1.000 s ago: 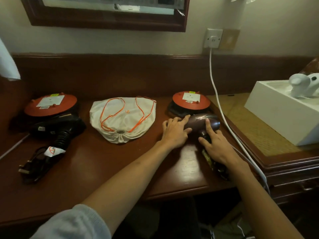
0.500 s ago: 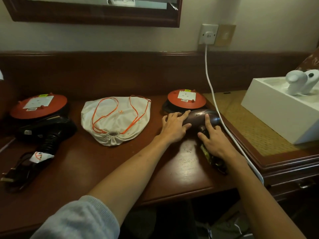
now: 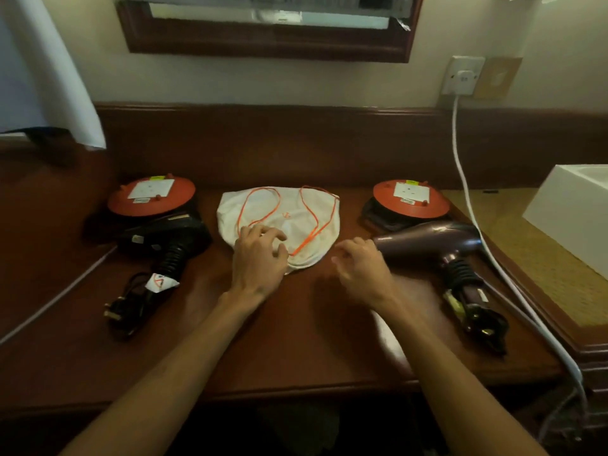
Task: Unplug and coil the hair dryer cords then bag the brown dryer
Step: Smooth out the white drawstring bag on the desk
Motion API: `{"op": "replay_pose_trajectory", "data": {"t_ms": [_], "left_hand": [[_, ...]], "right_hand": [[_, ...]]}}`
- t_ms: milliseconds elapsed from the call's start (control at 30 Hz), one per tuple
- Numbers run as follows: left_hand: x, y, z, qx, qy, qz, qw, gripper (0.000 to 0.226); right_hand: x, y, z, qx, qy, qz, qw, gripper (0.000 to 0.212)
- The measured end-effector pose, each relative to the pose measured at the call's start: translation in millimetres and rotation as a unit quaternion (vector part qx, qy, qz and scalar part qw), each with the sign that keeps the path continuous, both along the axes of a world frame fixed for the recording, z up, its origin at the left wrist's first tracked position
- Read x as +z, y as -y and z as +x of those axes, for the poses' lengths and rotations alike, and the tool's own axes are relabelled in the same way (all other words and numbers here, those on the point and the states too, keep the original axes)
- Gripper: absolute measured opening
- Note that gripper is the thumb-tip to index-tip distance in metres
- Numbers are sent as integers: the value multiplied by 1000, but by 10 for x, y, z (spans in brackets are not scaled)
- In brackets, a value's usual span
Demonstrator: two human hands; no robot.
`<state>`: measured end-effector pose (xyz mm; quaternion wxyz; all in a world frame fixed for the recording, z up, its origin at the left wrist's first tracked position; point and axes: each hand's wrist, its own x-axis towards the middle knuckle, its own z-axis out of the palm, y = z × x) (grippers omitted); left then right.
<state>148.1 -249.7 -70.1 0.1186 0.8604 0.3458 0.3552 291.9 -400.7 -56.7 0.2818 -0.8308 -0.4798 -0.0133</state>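
Note:
The brown hair dryer (image 3: 434, 242) lies on the wooden desk (image 3: 329, 340) at the right, its coiled dark cord and plug (image 3: 482, 319) bundled by the handle. A black hair dryer (image 3: 164, 240) lies at the left with its cord and plug (image 3: 130, 306) bunched in front of it. Between them sits a white drawstring bag (image 3: 312, 225) with orange strings. My left hand (image 3: 258, 258) rests on the bag's near edge, fingers spread. My right hand (image 3: 360, 268) hovers just right of the bag, fingers loosely curled, holding nothing, close to the brown dryer's nozzle.
Two orange-topped socket reels stand at the back, one on the left (image 3: 151, 197) and one on the right (image 3: 411, 197). A white cable (image 3: 467, 199) runs from a wall socket (image 3: 462, 75) down past the desk's right edge. A white box (image 3: 569, 212) sits on the right side table.
Both hands have left the brown dryer and moved left to the white bag. The camera view has shifted left and lower.

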Motion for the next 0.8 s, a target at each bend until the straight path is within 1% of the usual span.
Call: {"op": "replay_pose_trajectory", "data": {"t_ms": [67,133,200,233,300,367,433,500,567,667,800], "left_hand": [[3,-132,-146,38,-5,-8,999,18],[-17,-234,-204,36,-42,-14,998,21],[-64,-300,-211,26,-79,-30,996,26],[-95,-316,-210,22,-83,-46,995,28],[-140,-322,-216,10,-69,-86,994,29],[-146,-330,-230,-4,-66,-106,992,30],[-127,-352,-255,-24,-79,-115,990,32],[-103,-369,-266,-36,-90,-115,989,32],[-104,-371,-247,-42,-94,-96,990,29],[-126,-352,-198,-36,-89,-71,993,24],[-121,-345,-153,-21,-70,-49,996,23]], "right_hand": [[-66,-264,-85,21,-63,34,997,18],[-81,-474,-149,33,-105,60,992,16],[-81,-659,-208,38,-131,67,988,22],[-90,-738,-232,44,-134,57,988,26],[-169,-889,-237,61,-117,34,991,29],[-260,-984,-200,76,-116,26,990,22],[-308,-1026,-149,101,-129,9,987,16],[-309,-1049,-110,131,-133,-23,982,17],[-282,-1062,-109,142,-115,-48,982,17],[-247,-1078,-147,117,-78,-45,989,15],[-256,-1094,-185,71,-17,-32,997,23]]}}
